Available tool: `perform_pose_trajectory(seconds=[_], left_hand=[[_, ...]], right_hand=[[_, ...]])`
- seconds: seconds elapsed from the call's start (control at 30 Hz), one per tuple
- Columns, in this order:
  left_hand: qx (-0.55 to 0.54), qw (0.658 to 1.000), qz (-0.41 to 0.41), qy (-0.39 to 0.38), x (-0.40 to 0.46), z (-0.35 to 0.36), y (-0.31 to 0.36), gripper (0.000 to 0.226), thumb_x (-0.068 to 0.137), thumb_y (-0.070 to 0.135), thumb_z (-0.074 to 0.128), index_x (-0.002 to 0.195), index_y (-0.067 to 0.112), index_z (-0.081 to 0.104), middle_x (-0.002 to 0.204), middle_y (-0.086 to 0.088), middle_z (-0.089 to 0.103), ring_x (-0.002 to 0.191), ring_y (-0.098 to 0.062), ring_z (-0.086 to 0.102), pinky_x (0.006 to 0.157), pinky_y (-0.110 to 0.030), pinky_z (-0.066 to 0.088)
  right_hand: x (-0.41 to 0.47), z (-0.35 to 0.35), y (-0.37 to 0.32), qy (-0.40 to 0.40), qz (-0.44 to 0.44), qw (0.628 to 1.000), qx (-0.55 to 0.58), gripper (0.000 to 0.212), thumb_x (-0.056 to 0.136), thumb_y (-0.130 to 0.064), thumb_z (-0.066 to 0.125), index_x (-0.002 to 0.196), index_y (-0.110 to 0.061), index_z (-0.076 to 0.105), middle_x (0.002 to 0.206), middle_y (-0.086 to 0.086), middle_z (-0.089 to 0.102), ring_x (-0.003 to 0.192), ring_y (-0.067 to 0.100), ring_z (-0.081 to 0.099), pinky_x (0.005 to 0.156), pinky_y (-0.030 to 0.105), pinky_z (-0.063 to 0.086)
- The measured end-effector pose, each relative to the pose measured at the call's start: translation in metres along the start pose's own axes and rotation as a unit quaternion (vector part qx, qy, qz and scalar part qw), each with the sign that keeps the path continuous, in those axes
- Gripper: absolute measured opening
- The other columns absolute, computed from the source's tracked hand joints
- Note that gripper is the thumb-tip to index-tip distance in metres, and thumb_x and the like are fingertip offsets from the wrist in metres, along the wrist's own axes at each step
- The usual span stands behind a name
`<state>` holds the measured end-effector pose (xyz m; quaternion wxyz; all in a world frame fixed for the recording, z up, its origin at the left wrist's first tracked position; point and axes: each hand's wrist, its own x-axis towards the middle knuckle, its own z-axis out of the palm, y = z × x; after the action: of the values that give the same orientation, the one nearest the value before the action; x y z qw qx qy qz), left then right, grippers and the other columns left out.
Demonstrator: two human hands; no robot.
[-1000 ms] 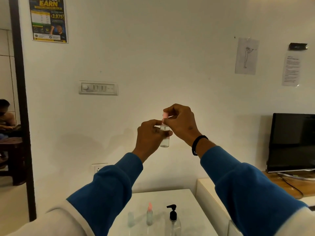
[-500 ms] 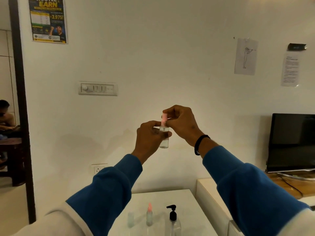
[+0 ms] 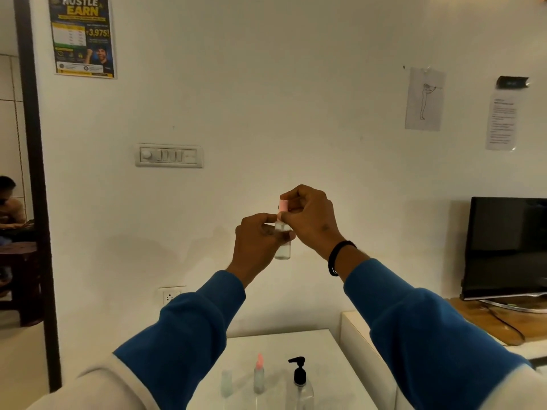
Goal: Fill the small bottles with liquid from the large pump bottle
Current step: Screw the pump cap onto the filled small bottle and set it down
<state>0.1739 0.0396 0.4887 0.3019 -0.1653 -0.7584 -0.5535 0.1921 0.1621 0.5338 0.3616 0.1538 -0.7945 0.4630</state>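
I hold a small clear bottle (image 3: 283,249) up at chest height in front of the wall. My left hand (image 3: 259,241) grips its body. My right hand (image 3: 310,218) pinches its pink cap (image 3: 283,206) at the top of the bottle. Down on the white table (image 3: 325,359) stands the large clear pump bottle (image 3: 300,386) with a black pump head. Left of it stand a small bottle with a pink cap (image 3: 258,375) and a small pale bottle (image 3: 226,383).
A dark screen (image 3: 506,247) stands on a wooden surface at the right, beside a white counter edge (image 3: 355,327). A doorway at the left shows a seated person (image 3: 10,208). Switch plate (image 3: 169,155) and papers hang on the wall.
Both hands and the small bottle have sunk slightly. More of the pink cap shows above my right fingers than before.
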Motion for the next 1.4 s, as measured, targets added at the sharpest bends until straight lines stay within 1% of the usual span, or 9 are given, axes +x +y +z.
perform_pose_trajectory(seconds=[0.13, 0.3, 0.4, 0.53, 0.7, 0.93, 1.03, 1.2, 1.4], left_hand=[[-0.001, 1.0, 0.014, 0.006, 0.0, 0.002, 0.006, 0.026, 0.083, 0.017, 0.081, 0.106, 0.009, 0.074, 0.092, -0.006, 0.075, 0.085, -0.025, 0.072, 0.081, -0.039, 0.06], [0.016, 0.999, 0.039, 0.01, 0.0, 0.004, 0.006, 0.022, 0.084, 0.014, 0.079, 0.103, 0.004, 0.075, 0.09, -0.009, 0.075, 0.085, -0.027, 0.071, 0.077, -0.033, 0.058], [0.016, 0.999, 0.042, 0.002, -0.001, 0.005, 0.007, 0.026, 0.083, 0.019, 0.081, 0.104, 0.004, 0.075, 0.092, -0.008, 0.075, 0.085, -0.025, 0.071, 0.078, -0.033, 0.059], [-0.014, 1.0, 0.022, 0.011, 0.004, 0.002, 0.008, 0.028, 0.082, 0.018, 0.083, 0.105, 0.005, 0.076, 0.093, -0.009, 0.076, 0.086, -0.025, 0.073, 0.083, -0.045, 0.062], [-0.031, 0.999, 0.017, 0.016, 0.004, 0.003, 0.008, 0.02, 0.083, 0.014, 0.081, 0.101, 0.006, 0.077, 0.09, -0.009, 0.076, 0.085, -0.026, 0.073, 0.083, -0.047, 0.062], [0.014, 0.999, 0.046, 0.011, 0.001, 0.002, -0.001, 0.022, 0.083, 0.018, 0.082, 0.096, 0.003, 0.076, 0.086, -0.008, 0.074, 0.079, -0.023, 0.07, 0.074, -0.034, 0.058], [0.018, 0.999, 0.044, 0.008, 0.002, 0.001, -0.004, 0.023, 0.082, 0.02, 0.083, 0.097, 0.003, 0.076, 0.086, -0.01, 0.075, 0.081, -0.027, 0.072, 0.079, -0.042, 0.061], [-0.011, 0.999, 0.029, 0.01, 0.006, -0.003, -0.006, 0.026, 0.082, 0.018, 0.084, 0.103, 0.004, 0.077, 0.09, -0.009, 0.077, 0.084, -0.025, 0.074, 0.082, -0.048, 0.062], [-0.017, 1.0, 0.016, 0.005, 0.003, -0.002, -0.01, 0.02, 0.08, 0.016, 0.085, 0.096, 0.006, 0.077, 0.084, -0.007, 0.076, 0.08, -0.023, 0.074, 0.08, -0.047, 0.062]], right_hand=[[-0.001, 0.003, -0.007, 0.035, -0.01, 0.999, -0.005, 0.026, 0.078, -0.007, 0.081, 0.097, -0.019, 0.068, 0.093, -0.003, 0.068, 0.08, 0.007, 0.064, 0.056, 0.003, 0.043], [-0.005, 0.006, -0.005, 0.065, -0.011, 0.998, 0.002, 0.027, 0.078, -0.01, 0.081, 0.098, -0.019, 0.065, 0.085, -0.005, 0.063, 0.073, 0.001, 0.058, 0.054, -0.001, 0.041], [-0.002, 0.001, -0.006, 0.05, -0.002, 0.999, 0.002, 0.027, 0.08, -0.016, 0.081, 0.101, -0.021, 0.065, 0.086, -0.006, 0.066, 0.075, 0.005, 0.063, 0.056, 0.005, 0.045], [0.002, -0.005, -0.008, -0.02, 0.003, 0.999, 0.028, 0.032, 0.083, -0.006, 0.075, 0.107, -0.025, 0.066, 0.099, -0.001, 0.072, 0.089, 0.014, 0.07, 0.078, 0.031, 0.061], [0.002, -0.008, -0.011, -0.015, -0.007, 1.0, 0.013, 0.033, 0.081, -0.004, 0.078, 0.106, -0.025, 0.071, 0.087, -0.007, 0.069, 0.078, 0.005, 0.068, 0.065, 0.015, 0.054], [-0.005, 0.004, -0.003, 0.038, -0.009, 0.999, -0.007, 0.03, 0.074, -0.014, 0.087, 0.093, -0.025, 0.066, 0.075, -0.006, 0.066, 0.068, 0.004, 0.063, 0.057, 0.007, 0.043], [-0.005, 0.004, -0.001, 0.03, -0.006, 1.0, -0.007, 0.027, 0.077, -0.017, 0.084, 0.098, -0.024, 0.068, 0.077, -0.006, 0.068, 0.069, 0.004, 0.065, 0.059, 0.008, 0.046], [-0.001, 0.003, -0.003, -0.022, 0.003, 1.0, 0.01, 0.03, 0.084, -0.006, 0.074, 0.11, -0.02, 0.069, 0.103, 0.0, 0.072, 0.089, 0.013, 0.069, 0.079, 0.028, 0.06], [-0.001, 0.007, -0.003, -0.011, 0.002, 1.0, -0.004, 0.027, 0.078, -0.005, 0.08, 0.095, -0.023, 0.069, 0.094, -0.002, 0.07, 0.084, 0.011, 0.067, 0.065, 0.015, 0.052]])
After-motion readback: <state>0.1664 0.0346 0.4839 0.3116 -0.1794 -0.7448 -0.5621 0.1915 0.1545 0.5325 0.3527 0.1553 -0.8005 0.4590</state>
